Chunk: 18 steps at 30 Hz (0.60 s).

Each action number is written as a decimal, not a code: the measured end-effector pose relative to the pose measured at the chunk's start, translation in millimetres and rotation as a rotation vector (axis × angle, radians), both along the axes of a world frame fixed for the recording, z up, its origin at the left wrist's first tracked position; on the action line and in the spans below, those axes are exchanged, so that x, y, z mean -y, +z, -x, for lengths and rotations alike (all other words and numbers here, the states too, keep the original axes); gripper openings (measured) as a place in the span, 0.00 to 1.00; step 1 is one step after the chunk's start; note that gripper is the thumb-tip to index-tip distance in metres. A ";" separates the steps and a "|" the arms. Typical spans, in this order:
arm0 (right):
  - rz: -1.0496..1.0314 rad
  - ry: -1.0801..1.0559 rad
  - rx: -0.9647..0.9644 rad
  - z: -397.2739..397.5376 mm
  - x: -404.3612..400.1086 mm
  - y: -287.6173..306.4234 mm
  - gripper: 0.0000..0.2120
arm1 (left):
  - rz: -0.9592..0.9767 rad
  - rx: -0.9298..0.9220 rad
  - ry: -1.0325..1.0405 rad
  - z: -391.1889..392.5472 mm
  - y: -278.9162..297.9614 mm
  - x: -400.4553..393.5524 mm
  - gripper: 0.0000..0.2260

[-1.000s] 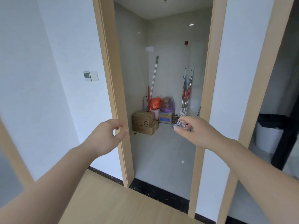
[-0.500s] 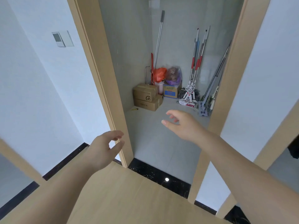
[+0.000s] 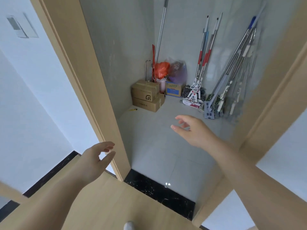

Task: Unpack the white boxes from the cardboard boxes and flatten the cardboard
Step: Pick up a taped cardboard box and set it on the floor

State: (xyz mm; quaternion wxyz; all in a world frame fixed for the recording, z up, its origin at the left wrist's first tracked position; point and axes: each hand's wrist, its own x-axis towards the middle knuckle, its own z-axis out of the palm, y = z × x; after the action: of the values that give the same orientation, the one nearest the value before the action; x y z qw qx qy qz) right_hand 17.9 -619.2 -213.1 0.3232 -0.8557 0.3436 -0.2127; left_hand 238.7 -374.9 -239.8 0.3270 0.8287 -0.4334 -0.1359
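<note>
Brown cardboard boxes, two of them stacked one on the other, sit on the grey tile floor against the left wall of a small storage closet. Just beside the stack, toward the back wall, stands a blue-printed carton with an orange plastic bag and a purplish bag above it. A yellow and black utility knife lies on the floor just in front of the stack, near the wall. Well to the right of the stack, several mops lean against the back wall. The wooden door frame rises between the stack and the left hand, which hangs in the air near the frame's base with fingers loosely curled, holding nothing. The right hand reaches over the tile floor, well apart from the stack, fingers relaxed and spread, also holding nothing. No white boxes are visible; both cartons look closed.
</note>
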 end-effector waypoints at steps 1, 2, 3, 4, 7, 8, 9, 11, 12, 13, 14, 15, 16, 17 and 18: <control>-0.009 -0.010 -0.007 -5.9 12.3 -5.6 0.22 | 0.016 -0.001 -0.007 -11.3 -1.9 14.8 0.11; -0.018 -0.023 -0.016 -12.1 24.9 -10.7 0.21 | 0.032 -0.001 -0.019 -23.6 -4.1 30.6 0.11; -0.025 -0.038 -0.024 -20.9 40.6 -16.9 0.21 | 0.040 0.002 -0.036 -38.5 -7.4 50.4 0.11; -0.032 -0.054 -0.035 -30.2 56.7 -23.7 0.21 | 0.040 0.007 -0.054 -55.1 -11.4 71.9 0.11; -0.086 -0.121 -0.055 -55.3 103.0 -45.7 0.18 | 0.024 0.003 -0.121 -106.4 -20.5 138.9 0.12; -0.127 -0.155 -0.051 -62.5 116.6 -51.8 0.18 | 0.016 0.000 -0.145 -124.1 -22.9 160.4 0.13; -0.162 -0.190 -0.051 -69.2 129.8 -58.1 0.16 | 0.004 -0.005 -0.170 -141.0 -25.2 180.8 0.13; -0.210 -0.258 -0.060 -82.0 152.9 -67.7 0.14 | -0.034 -0.023 -0.215 -171.0 -29.1 218.7 0.13; -0.228 -0.289 -0.059 -88.9 164.7 -70.0 0.13 | -0.049 -0.027 -0.237 -184.7 -30.7 238.2 0.13; -0.241 -0.312 -0.050 -95.7 177.4 -72.1 0.13 | -0.054 -0.031 -0.255 -197.2 -31.9 258.4 0.13; -0.252 -0.330 -0.043 -101.7 189.5 -73.8 0.12 | -0.054 -0.040 -0.264 -207.9 -32.5 277.7 0.12; -0.263 -0.346 -0.041 -107.2 201.3 -75.1 0.12 | -0.049 -0.050 -0.270 -216.6 -32.6 296.2 0.12; -0.272 -0.363 -0.047 -112.0 213.3 -77.1 0.12 | -0.040 -0.055 -0.278 -224.4 -33.2 314.1 0.11; -0.283 -0.380 -0.052 -116.8 225.7 -79.5 0.12 | -0.033 -0.051 -0.288 -231.7 -34.6 332.0 0.11; -0.299 -0.395 -0.055 -121.6 239.6 -82.8 0.12 | -0.031 -0.048 -0.299 -238.9 -36.8 350.3 0.11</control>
State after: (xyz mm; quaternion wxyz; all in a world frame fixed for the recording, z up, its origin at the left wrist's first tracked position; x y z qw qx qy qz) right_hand 139.5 -858.7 -295.9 0.3888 -0.7200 0.5406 -0.1954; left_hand 477.6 -725.2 -276.6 0.3005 0.7565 -0.5417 -0.2097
